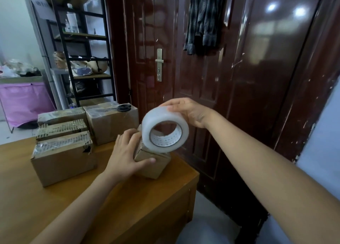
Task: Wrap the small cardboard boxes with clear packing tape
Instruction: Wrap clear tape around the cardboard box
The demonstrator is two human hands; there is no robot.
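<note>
A small cardboard box (151, 163) stands near the right edge of the wooden table (128, 197). My left hand (127, 151) lies over its left side, fingers on top and thumb stretched along the front face. My right hand (189, 113) grips a big roll of clear packing tape (164, 132) from above, holding it just over the box's top with the core facing me. The box's top is mostly hidden by the roll and my left hand.
Several taped cardboard boxes (62, 157) stand in a row at the left of the table, a bigger box (112, 124) behind them with black scissors (124, 108) on top. A dark wooden door (202, 68) is close behind; shelves (82, 41) stand at the back left.
</note>
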